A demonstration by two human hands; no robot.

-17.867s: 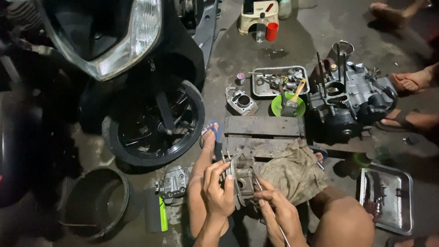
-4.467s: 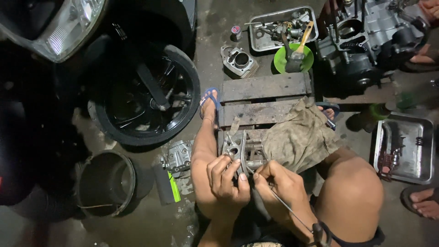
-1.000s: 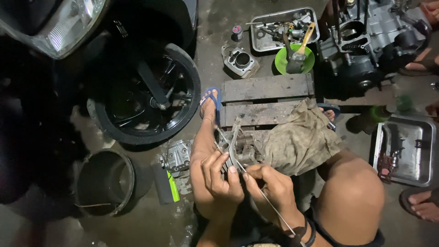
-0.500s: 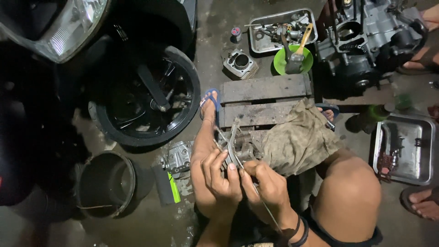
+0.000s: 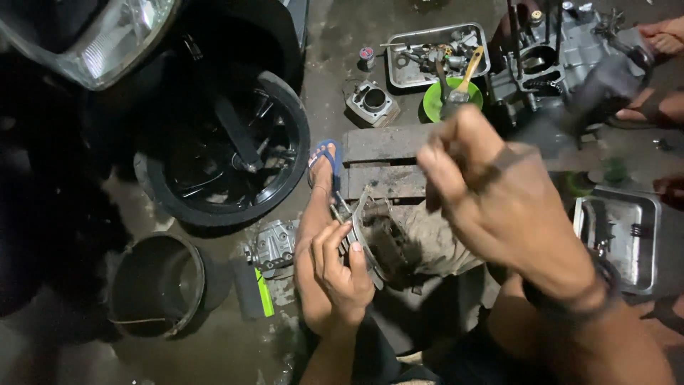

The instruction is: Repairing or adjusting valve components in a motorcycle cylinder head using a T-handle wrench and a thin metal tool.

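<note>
The right hand [image 5: 509, 207] has lifted away toward the camera, fingers loosely curled, blurred, seemingly holding nothing. The left hand [image 5: 342, 267] grips the dull grey ribbed metal engine part [image 5: 370, 239], beside a crumpled tan rag [image 5: 434, 239].

Obstacles: black scooter front wheel [image 5: 221, 153] at the left of the concrete floor [image 5: 328, 43]; dark round bucket [image 5: 153, 285] below it; grey engine block [image 5: 563, 60] top right; steel parts tray [image 5: 618, 239] at the right edge. Free room: bare floor between wheel and weathered wooden pallet [image 5: 385, 160].
</note>
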